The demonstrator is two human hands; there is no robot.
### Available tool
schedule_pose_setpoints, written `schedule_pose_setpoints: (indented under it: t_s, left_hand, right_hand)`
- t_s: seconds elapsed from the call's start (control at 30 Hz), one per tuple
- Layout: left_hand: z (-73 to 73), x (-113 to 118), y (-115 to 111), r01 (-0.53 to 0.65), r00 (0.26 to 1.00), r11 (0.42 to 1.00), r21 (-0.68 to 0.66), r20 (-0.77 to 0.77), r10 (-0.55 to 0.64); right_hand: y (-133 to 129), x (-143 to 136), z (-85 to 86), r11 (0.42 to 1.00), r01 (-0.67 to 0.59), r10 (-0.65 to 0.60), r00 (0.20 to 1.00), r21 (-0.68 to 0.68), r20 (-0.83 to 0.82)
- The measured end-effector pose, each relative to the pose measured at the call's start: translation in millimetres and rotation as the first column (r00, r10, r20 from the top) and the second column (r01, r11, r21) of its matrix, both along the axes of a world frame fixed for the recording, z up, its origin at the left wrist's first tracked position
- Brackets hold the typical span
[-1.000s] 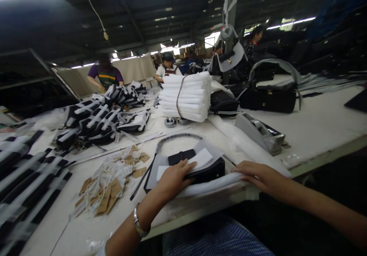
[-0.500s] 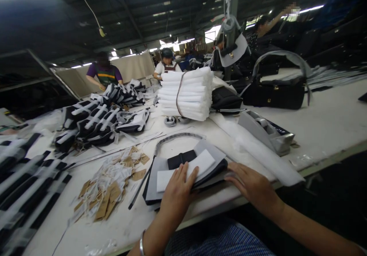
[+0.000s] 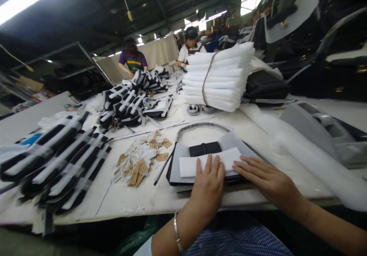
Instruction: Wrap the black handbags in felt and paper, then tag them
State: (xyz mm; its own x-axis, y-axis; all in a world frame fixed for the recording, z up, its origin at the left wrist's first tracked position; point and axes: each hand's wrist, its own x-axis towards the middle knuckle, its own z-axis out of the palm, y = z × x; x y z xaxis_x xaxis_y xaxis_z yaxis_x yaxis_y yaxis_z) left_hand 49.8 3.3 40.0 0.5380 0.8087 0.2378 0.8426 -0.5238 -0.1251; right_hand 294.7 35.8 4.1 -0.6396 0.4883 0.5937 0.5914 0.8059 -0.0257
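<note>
White strip (image 3: 187,167): lies flat across the lower part of the bag (image 3: 183,152), itself flat near the close edge of the table (image 3: 157,206). The strip's long axis runs left to right, rising slightly to the right and roughly in line with the table edge.

Left hand (image 3: 208,187): released, fingers spread and laid over the strip's middle, pointing away from the body across its long axis. Right hand (image 3: 269,181): fingers extended, not clenched, tips at the strip's right end; thumb not visible. The right hand is the nearer to that end; the left end is uncovered.

Handle (image 3: 200,126): arches beyond the bag.

Surroundings: tags (image 3: 139,170) heaped left of the bag; white roll (image 3: 309,152) to the right; tied stack (image 3: 215,80) farther back.
</note>
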Motion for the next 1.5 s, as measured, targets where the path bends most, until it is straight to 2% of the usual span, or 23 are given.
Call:
schedule_pose_setpoints:
  t_s: [0.1, 0.23, 0.3, 0.37, 0.4, 0.43, 0.47, 0.53, 0.57, 0.6, 0.63, 0.67, 0.73, 0.83, 0.93, 1.07, 1.13, 1.2, 1.27, 1.33, 1.43, 1.5]
  left_hand:
    - [0.0, 8, 1, -0.030, 0.999, 1.000, 0.010, -0.016, 0.030]
    - [-12.8, 7, 1, -0.039, 0.999, 0.994, 0.102, 0.021, 0.037]
    - [-17.9, 5, 2, -0.034, 0.998, 0.991, 0.131, 0.051, 0.028]
    - [-20.5, 4, 2, -0.016, 0.998, 0.990, 0.141, 0.069, 0.007]
    - [-21.2, 3, 3, -0.007, 0.997, 0.990, 0.141, 0.074, -0.003]
    - [-21.7, 2, 3, -0.002, 0.997, 0.990, 0.140, 0.079, -0.009]
    - [-22.1, 2, 4, 0.002, 0.997, 0.990, 0.138, 0.082, -0.013]
    - [-22.9, 1, 4, 0.007, 0.997, 0.991, 0.134, 0.082, -0.018]
    - [-23.2, 1, 4, 0.009, 0.997, 0.991, 0.133, 0.078, -0.020]
    - [-23.4, 1, 4, 0.012, 0.997, 0.991, 0.134, 0.074, -0.022]
    - [-23.5, 1, 4, 0.015, 0.997, 0.991, 0.134, 0.069, -0.024]
    - [-23.4, 1, 4, 0.017, 0.997, 0.990, 0.137, 0.066, -0.026]
    - [-22.7, 0, 4, 0.019, 0.997, 0.989, 0.149, 0.067, -0.029]
    - [-21.2, -3, 3, 0.023, 0.996, 0.986, 0.167, 0.085, -0.038]
    - [-21.7, -8, 0, 0.040, 0.992, 0.983, 0.182, 0.108, -0.060]
    - [-25.8, -14, -6, 0.037, 0.993, 0.975, 0.218, 0.098, -0.060]
    - [-26.7, -15, -7, 0.027, 0.995, 0.977, 0.213, 0.093, -0.047]
    - [-26.0, -15, -8, 0.023, 0.993, 0.981, 0.194, 0.106, -0.044]
    - [-24.8, -15, -7, 0.018, 0.990, 0.981, 0.193, 0.134, -0.045]
    - [-24.3, -16, -5, 0.007, 0.987, 0.972, 0.234, 0.154, -0.044]
    - [-24.4, -21, -1, 0.008, 0.986, 0.950, 0.313, 0.156, -0.060]
    - [-23.4, -25, 2, 0.028, 0.986, 0.942, 0.334, 0.146, -0.081]
  right_hand:
    - [2, 1, -1.0, 1.000, -0.021, 0.022, 1.000, 0.013, -0.013]
    - [-6, 3, 9.2, 1.000, -0.017, 0.017, 1.000, -0.001, -0.021]
    - [-21, 8, 14.5, 0.997, 0.059, -0.065, 0.989, -0.048, -0.136]
    - [-41, 14, 16.5, 0.963, 0.202, -0.249, 0.919, -0.178, -0.305]
    - [-50, 16, 15.9, 0.915, 0.267, -0.369, 0.857, -0.302, -0.361]
    - [-58, 18, 14.6, 0.837, 0.299, -0.489, 0.786, -0.459, -0.379]
    - [-64, 18, 13.0, 0.728, 0.277, -0.589, 0.722, -0.628, -0.363]
    - [-70, 16, 11.3, 0.464, 0.080, -0.704, 0.638, -0.882, -0.313]
    - [-71, 14, 12.3, 0.345, -0.060, -0.731, 0.608, -0.937, -0.308]
    - [-70, 11, 14.9, 0.254, -0.189, -0.754, 0.576, -0.949, -0.316]
    - [-68, 8, 19.1, 0.196, -0.293, -0.774, 0.540, -0.936, -0.331]
    - [-66, 5, 24.3, 0.163, -0.370, -0.792, 0.504, -0.915, -0.345]
    - [-62, 0, 35.6, 0.146, -0.477, -0.789, 0.473, -0.867, -0.393]
    - [-55, -5, 46.3, 0.150, -0.561, -0.697, 0.524, -0.814, -0.490]
    - [-49, -9, 47.7, 0.136, -0.530, -0.612, 0.619, -0.837, -0.491]
    - [-45, -14, 47.9, 0.224, -0.476, -0.528, 0.674, -0.850, -0.516]
    - [-44, -17, 50.2, 0.208, -0.500, -0.565, 0.640, -0.841, -0.521]
    - [-42, -20, 54.2, 0.171, -0.570, -0.649, 0.549, -0.804, -0.527]
    - [-40, -25, 59.8, 0.163, -0.641, -0.710, 0.451, -0.750, -0.540]
    - [-39, -30, 66.1, 0.162, -0.675, -0.734, 0.404, -0.719, -0.545]
    - [-40, -37, 74.6, 0.161, -0.681, -0.723, 0.412, -0.715, -0.555]
    - [-42, -35, 77.8, 0.191, -0.630, -0.676, 0.472, -0.753, -0.566]
